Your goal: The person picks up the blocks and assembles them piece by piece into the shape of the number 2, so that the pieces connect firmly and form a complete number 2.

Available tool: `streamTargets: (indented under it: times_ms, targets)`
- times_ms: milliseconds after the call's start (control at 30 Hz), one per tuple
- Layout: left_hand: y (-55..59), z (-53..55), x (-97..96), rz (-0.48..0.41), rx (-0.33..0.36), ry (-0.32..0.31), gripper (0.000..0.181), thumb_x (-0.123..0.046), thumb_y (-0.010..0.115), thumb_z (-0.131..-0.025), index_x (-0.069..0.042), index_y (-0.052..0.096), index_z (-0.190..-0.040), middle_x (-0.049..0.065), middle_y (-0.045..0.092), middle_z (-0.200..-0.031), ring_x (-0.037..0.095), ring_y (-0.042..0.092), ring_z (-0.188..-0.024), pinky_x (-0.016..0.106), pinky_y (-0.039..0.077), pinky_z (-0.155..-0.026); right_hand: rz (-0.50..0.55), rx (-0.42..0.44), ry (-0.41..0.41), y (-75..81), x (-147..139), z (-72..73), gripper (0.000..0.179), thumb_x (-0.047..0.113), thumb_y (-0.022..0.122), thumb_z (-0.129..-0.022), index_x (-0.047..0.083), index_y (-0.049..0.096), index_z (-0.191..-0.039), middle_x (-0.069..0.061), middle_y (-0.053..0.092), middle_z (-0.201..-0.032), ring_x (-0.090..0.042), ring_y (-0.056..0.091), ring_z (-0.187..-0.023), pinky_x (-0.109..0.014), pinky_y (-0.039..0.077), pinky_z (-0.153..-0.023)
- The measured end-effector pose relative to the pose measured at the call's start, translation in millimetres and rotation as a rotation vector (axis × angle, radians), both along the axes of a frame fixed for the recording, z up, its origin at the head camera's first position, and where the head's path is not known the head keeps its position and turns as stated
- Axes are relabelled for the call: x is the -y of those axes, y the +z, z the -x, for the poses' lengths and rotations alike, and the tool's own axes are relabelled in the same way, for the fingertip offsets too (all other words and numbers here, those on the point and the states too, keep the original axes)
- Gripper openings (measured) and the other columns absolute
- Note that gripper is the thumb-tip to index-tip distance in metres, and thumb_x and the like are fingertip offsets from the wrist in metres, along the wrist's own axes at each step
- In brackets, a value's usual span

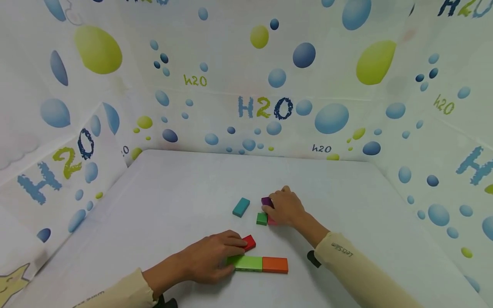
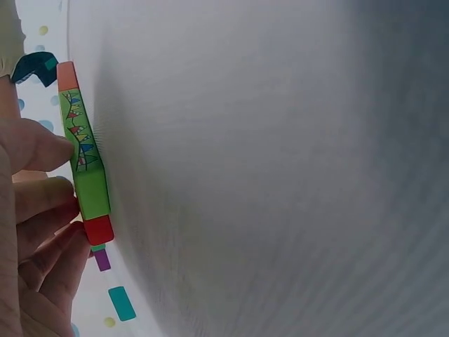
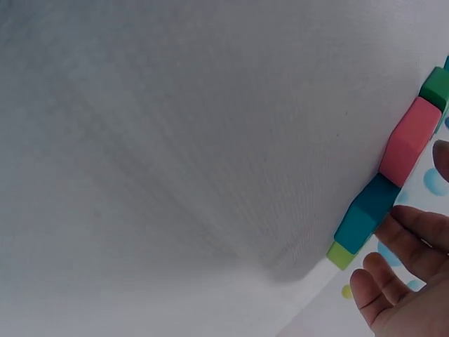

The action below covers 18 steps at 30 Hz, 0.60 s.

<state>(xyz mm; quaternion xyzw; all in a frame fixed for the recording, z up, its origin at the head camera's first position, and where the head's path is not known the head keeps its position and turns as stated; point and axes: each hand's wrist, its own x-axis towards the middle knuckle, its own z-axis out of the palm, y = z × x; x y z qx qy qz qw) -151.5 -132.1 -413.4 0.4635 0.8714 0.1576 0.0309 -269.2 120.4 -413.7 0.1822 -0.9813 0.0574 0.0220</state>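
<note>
In the head view my left hand (image 1: 209, 259) lies at the left end of a light green block (image 1: 249, 263). Its thumb presses the near side while fingertips reach over to a red block (image 1: 250, 242). Bunting is printed on the light green block, as the left wrist view shows. An orange block (image 1: 275, 265) adjoins its right end. Farther off, my right hand (image 1: 286, 207) covers part of a purple block (image 1: 265, 201) and a pink block (image 1: 271, 221). A dark teal block (image 3: 367, 214), hidden under that hand from above, has fingertips against it in the right wrist view.
A small green block (image 1: 262, 218) sits left of the pink one. Another teal block (image 1: 241, 207) lies by itself to the left of the right hand. The white tabletop (image 1: 185, 184) backs onto a printed curtain (image 1: 215, 115).
</note>
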Motion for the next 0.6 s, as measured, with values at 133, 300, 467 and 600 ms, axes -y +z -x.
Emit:
streamTargets:
  times_ms: [133,300,467,600]
  targets:
    - [-0.6,0.1,-0.3,0.006,0.004,0.009,0.042,-0.023,0.068,-0.094,-0.014,0.066,-0.135,-0.005,0.063,-0.137,0.014,0.053,-0.128,0.037,0.052,-0.103,0.040,0.034,-0.063,1.5,3.3,-0.1,0.049,0.047,0.070,-0.092,0.005,0.071,-0.117,-0.008,0.068,-0.097,-0.027,0.051,-0.101,-0.038,0.055,-0.079]
    - [-1.5,-0.9,-0.4,0.011,0.011,0.013,0.042,-0.024,0.068,-0.095,-0.015,0.066,-0.136,-0.005,0.062,-0.137,0.015,0.053,-0.128,0.037,0.052,-0.102,0.073,0.081,-0.119,2.6,5.2,-1.4,0.045,0.043,0.073,-0.090,0.004,0.071,-0.113,-0.009,0.064,-0.095,-0.027,0.051,-0.100,-0.037,0.056,-0.077]
    - [-0.1,-0.1,-1.3,0.023,0.008,0.018,0.043,-0.026,0.068,-0.095,-0.015,0.066,-0.136,-0.005,0.062,-0.138,0.016,0.053,-0.128,0.037,0.052,-0.102,0.136,0.102,-0.133,2.0,4.8,1.5,0.035,0.034,0.073,-0.090,0.004,0.072,-0.108,-0.007,0.060,-0.092,-0.024,0.049,-0.098,-0.035,0.052,-0.077]
    - [1.1,-0.1,-1.9,0.032,0.007,0.028,0.043,-0.026,0.068,-0.095,-0.015,0.066,-0.136,-0.004,0.062,-0.138,0.016,0.053,-0.128,0.037,0.053,-0.101,0.182,0.079,-0.103,0.2,4.6,4.5,0.032,0.031,0.073,-0.090,0.004,0.074,-0.109,-0.005,0.065,-0.092,-0.024,0.048,-0.098,-0.036,0.048,-0.078]
